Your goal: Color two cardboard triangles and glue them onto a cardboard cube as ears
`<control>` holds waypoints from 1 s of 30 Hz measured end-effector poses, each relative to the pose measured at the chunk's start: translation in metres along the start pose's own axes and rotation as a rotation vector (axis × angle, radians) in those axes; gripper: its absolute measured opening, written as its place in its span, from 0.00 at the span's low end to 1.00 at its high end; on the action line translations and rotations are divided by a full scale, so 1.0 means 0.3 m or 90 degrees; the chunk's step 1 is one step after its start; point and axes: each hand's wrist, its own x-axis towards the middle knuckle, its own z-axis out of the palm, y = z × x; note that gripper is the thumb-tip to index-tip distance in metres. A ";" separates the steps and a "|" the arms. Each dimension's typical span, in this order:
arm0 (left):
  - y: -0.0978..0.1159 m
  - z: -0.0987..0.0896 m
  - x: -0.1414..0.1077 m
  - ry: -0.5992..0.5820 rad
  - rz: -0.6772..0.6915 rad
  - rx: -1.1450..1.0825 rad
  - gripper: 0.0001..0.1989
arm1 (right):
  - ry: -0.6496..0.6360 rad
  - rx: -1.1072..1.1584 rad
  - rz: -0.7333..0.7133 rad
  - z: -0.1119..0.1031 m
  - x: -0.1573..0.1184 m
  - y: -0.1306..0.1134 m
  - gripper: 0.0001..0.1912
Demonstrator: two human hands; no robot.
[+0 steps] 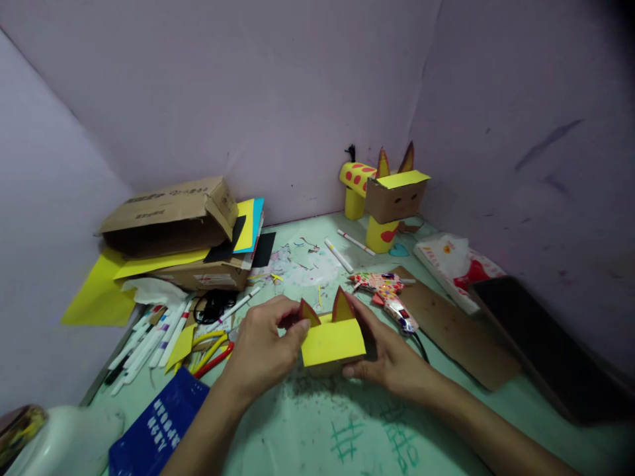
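Observation:
A small cardboard box (333,342) with a yellow paper top is between my hands, near the middle of the table. Two pointed ears stand up from it, yellow inside with brown edges. My left hand (270,344) pinches the left ear (308,313) between thumb and fingers. Wrapped round the box's right side is my right hand (384,354), its thumb at the lower front edge and its fingers behind, partly hidden. The right ear (342,305) rises close to those fingers. The box's underside cannot be seen.
A spotted yellow paper animal (397,198) stands at the back right. A patterned glue gun (384,291) lies on a cardboard sheet (461,337) near a dark phone-like slab (546,344). Left are cardboard boxes (169,211), markers (153,337), scissors (213,354) and a blue packet (161,420).

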 end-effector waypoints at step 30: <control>0.003 0.014 0.003 0.028 -0.017 0.141 0.10 | -0.006 0.006 0.005 0.001 -0.005 0.005 0.57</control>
